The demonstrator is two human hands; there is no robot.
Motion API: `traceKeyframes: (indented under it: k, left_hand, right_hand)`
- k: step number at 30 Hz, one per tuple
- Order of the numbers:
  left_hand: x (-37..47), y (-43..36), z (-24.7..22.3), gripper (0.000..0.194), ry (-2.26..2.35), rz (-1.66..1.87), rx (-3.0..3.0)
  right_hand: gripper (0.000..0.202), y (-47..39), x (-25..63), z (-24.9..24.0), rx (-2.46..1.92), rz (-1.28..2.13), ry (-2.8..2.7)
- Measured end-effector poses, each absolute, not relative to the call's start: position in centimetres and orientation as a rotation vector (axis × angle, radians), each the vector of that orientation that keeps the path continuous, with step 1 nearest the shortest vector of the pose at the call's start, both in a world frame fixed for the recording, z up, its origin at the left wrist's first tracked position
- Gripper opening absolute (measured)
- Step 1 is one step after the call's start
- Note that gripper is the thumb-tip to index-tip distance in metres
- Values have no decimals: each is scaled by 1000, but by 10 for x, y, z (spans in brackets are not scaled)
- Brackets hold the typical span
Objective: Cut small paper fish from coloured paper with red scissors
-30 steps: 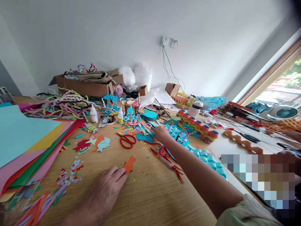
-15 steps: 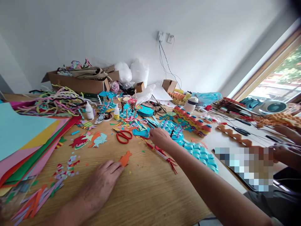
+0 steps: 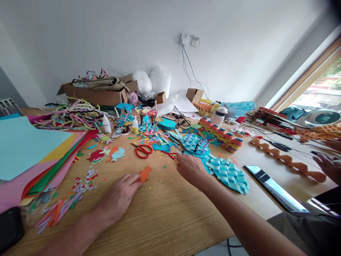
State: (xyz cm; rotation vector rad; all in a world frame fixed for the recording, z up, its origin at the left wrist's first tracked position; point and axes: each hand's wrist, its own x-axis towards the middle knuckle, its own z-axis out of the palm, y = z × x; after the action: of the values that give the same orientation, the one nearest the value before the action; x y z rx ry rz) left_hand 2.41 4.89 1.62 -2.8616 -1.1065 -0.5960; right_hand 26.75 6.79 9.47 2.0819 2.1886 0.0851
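My left hand [image 3: 121, 195] lies low over the wooden table, its fingers stretched out and touching the tail end of an orange paper fish [image 3: 145, 174]. My right hand [image 3: 189, 168] is closed around thin red pens [image 3: 168, 154]; their front ends show by the fingertips, and the hand hides the rest. Red-handled scissors [image 3: 143, 151] lie with slightly parted blades between the hands and the glue bottles. To the right of my right hand is a woven blue paper piece [image 3: 228, 174]. Cut paper fish [image 3: 115, 154] lie farther left.
Coloured sheets [image 3: 32, 145], paper scraps [image 3: 55, 213] and a black object [image 3: 10, 227] are on the left. Glue bottles [image 3: 135, 126] and a cardboard box [image 3: 93, 95] stand behind. At right are a phone [image 3: 275, 188], an orange carton strip [image 3: 285, 159] and another person's hand [image 3: 329, 165].
The view has shifted a little. My right hand has come down over the red pens, which no longer fan out beside the forearm. My left hand remains on the fish. The phone is now unblurred.
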Motion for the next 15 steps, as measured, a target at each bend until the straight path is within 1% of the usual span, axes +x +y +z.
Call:
traceKeyframes:
  k: [2,3,4,6,9,12,13,15]
  left_hand:
    - [24,49,17,29,-1138,-588,-2868]
    - [24,48,19,29,-1139,-598,-2877]
    - [23,48,20,29,-1139,-621,-2893]
    - [20,49,24,29,-1140,-700,-2942]
    - [13,52,30,32,-1177,-848,-2968]
    - [7,56,33,37,-1216,-902,-2953]
    - [6,57,33,38,-1221,-901,-2956]
    - [5,59,33,38,-1211,-898,-2967]
  right_hand:
    - [24,57,263,108,2127,98,2291]
    - [27,52,260,114,2178,43,2438]
    - [31,46,258,119,2203,-101,2606]
    - [35,38,252,125,2134,-609,2935]
    - [25,35,246,124,1912,-1607,3080]
    - [17,40,243,116,1583,-2606,2795]
    - [16,42,242,113,1454,-2852,2661]
    - [16,47,240,105,1284,-3133,2451]
